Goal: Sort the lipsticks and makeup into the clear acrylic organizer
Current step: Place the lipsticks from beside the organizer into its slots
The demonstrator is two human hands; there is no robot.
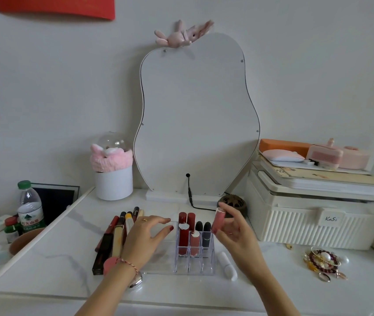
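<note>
Clear acrylic organizer (pixel 182 269) sits mid-worktop, toward the front edge, holding six upright lipsticks: three dark red (pixel 183 236), one pink (pixel 194 242), two black (pixel 206 233). Right hand (pixel 235 233) pinches a seventh, a pink tube (pixel 218 220), just above the organizer's right side; left hand (pixel 146 233) lies spread and slack on its left section. One white tube (pixel 227 265) lies right of the organizer, a loose pile of makeup sticks (pixel 115 236) left of it.

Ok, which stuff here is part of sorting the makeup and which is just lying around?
Job: clear acrylic organizer, pink lipstick in right hand, left hand, loose tubes, white tube.
Lying about: water bottle, jewellery, mirror, storage box.
</note>
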